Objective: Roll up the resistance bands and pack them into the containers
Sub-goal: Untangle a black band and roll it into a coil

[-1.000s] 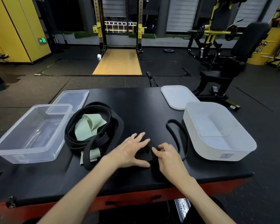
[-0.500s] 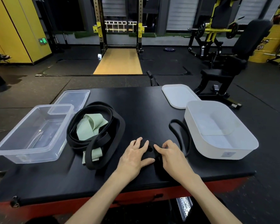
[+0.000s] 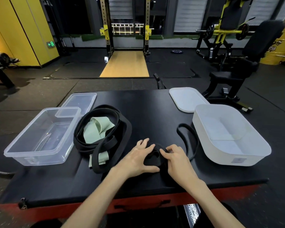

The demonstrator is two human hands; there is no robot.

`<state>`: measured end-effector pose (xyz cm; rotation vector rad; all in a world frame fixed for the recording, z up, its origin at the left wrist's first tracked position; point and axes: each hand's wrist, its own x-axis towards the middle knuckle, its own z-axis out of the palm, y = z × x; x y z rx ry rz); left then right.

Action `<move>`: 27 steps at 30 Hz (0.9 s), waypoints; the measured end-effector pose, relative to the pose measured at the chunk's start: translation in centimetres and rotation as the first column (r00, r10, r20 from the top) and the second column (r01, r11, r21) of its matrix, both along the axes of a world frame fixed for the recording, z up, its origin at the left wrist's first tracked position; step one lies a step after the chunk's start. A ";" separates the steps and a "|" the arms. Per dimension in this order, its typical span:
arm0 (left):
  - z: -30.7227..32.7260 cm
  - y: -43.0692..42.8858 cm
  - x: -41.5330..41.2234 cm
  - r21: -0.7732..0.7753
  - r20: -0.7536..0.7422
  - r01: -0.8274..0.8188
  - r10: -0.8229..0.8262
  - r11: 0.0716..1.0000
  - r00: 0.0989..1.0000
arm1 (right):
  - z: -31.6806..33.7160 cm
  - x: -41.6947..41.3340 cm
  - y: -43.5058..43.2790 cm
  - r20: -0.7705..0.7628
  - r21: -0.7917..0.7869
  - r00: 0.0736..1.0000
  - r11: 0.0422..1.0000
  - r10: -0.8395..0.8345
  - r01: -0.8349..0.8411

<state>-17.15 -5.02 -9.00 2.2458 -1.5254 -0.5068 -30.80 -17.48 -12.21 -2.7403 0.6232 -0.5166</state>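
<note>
Head: band roll [image 3: 152, 156] between both grips [image 3: 136, 160] [image 3: 178, 160]

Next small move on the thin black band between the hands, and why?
Probably wind in more slack: left hand and right hand both grip the part-wound thin black rubber resistance band, while its unrolled loop lies on the black table beside the white plastic tub.

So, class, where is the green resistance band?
Head view, left of centre: the green resistance band lies tangled within loose black bands, right of the clear container.
</note>
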 end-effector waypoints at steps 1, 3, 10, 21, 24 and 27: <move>0.1 -0.1 1.0 0.011 -0.028 0.064 -0.064 0.998 0.998 | 0.0 0.0 0.0 0.000 -0.005 1.000 1.000 0.008 -0.008; 0.1 -0.1 2.1 0.004 -0.071 0.116 -0.115 0.993 0.991 | 0.4 -0.1 0.0 0.004 0.001 1.000 1.000 0.005 -0.005; -1.7 0.4 0.4 -0.164 0.054 0.016 -0.007 0.986 0.999 | 0.9 -1.0 0.2 -0.014 0.082 1.000 0.997 0.000 0.001; -2.4 -0.7 -2.9 -0.128 0.100 -0.286 0.299 0.950 0.949 | 1.2 -0.9 0.3 -0.062 0.010 0.993 0.995 -0.099 0.100; -2.4 -1.1 -4.0 -0.144 0.107 -0.380 0.396 0.914 0.912 | 1.2 -0.5 0.8 -0.096 0.012 0.994 0.999 -0.046 0.047; -2.3 -1.3 -4.8 -0.164 0.052 -0.433 0.446 0.886 0.893 | 1.0 0.0 1.1 -0.075 0.008 0.995 0.998 -0.065 0.065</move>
